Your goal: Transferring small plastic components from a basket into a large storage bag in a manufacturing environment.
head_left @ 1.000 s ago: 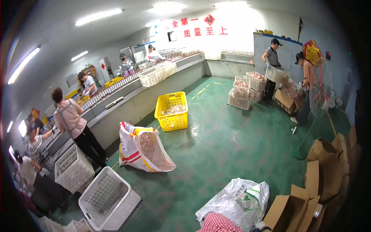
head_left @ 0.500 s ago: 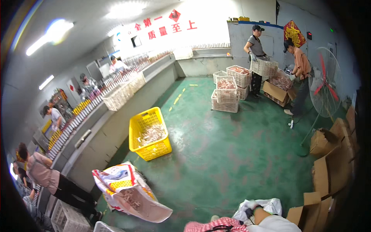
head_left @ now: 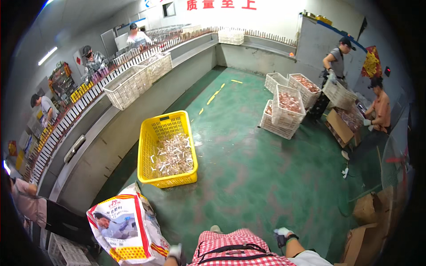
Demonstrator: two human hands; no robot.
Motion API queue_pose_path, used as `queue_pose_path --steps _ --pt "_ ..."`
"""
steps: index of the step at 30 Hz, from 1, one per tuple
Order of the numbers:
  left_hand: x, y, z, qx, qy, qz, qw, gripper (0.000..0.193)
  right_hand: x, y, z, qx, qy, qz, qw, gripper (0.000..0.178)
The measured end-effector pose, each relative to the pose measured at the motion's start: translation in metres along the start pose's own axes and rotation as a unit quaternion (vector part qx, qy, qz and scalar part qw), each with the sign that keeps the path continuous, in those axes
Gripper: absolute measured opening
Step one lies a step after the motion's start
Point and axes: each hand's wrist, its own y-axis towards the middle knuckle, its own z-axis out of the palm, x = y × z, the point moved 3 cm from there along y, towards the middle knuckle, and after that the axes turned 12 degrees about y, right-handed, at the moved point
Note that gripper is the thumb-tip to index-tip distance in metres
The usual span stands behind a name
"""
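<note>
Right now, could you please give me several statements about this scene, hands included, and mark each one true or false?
1. The yellow crate stands on the green floor. True.
2. The yellow crate is empty. False: it holds many small pieces.
3. The left hand is beside the sack. True.
4. The right hand is inside the yellow crate. False: it is near the right side of the apron.
5. The apron is checked red and white. True.
6. The sack is plain black. False: it is mostly white, with red and yellow.

Red lettering (head_left: 227, 3) on wall (head_left: 266, 22), printing (head_left: 114, 211) on white sack (head_left: 128, 227)
</note>
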Motion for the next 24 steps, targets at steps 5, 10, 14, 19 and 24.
queue_pose_path --steps 5,10,14,19,24 --pt "-0.081 0.185 -0.351 -0.135 -0.488 -0.007 0.862 0.039 0.047 -0.004 -0.04 -0.081 0.121 -0.055 0.988 0.026" --pt "-0.14 0.315 -0.519 -0.148 -0.577 0.086 0.799 0.036 0.149 0.084 -0.111 -0.102 0.038 -0.013 0.994 0.023" --pt "-0.105 0.405 -0.482 -0.095 -0.488 -0.029 0.867 0.038 0.327 0.206 -0.207 -0.109 -0.106 -0.078 0.985 0.02" --pt "-0.016 0.437 -0.335 0.063 -0.392 -0.168 0.902 0.037 0.696 0.307 -0.324 -0.146 0.037 -0.272 0.95 0.04" --pt "-0.015 0.458 -0.349 0.085 -0.398 -0.318 0.856 0.034 0.979 0.34 -0.376 -0.097 0.277 -0.373 0.88 0.044"
